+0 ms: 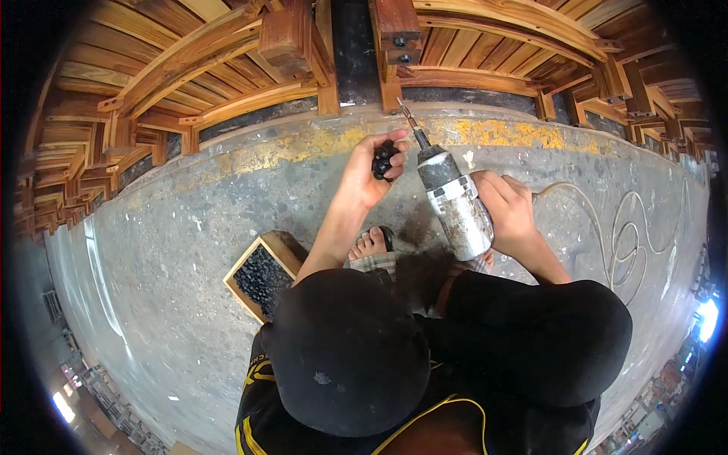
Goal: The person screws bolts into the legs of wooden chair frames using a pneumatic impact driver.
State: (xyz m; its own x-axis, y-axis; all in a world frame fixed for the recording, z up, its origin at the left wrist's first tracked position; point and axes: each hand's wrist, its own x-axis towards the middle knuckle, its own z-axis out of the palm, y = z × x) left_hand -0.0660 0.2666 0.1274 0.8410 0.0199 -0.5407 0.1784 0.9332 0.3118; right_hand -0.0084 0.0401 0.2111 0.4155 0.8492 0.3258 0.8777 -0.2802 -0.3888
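Note:
My left hand (pixel 367 173) is closed around a cluster of small, shiny black pieces (pixel 385 161), which show between the fingers. In my right hand (pixel 505 203) is a worn, silver-bodied air screwdriver (pixel 457 211), gripped with its nose angled up and away from me. Its long bit (pixel 409 115) points at the foot of a wooden frame (pixel 390 92) and overlaps the floor in this view. By my left forearm stands a small wooden box (pixel 285 249) holding many black pieces (pixel 260 282) like those in my hand.
Slatted wooden furniture (pixel 485 30) lines the far side in a row. Two black round pieces (pixel 402 50) sit on the end of one wooden block. A pale hose (pixel 584 196) runs right from the tool and coils on the grey floor (pixel 167 250). A worn yellow stripe (pixel 508 134) crosses it.

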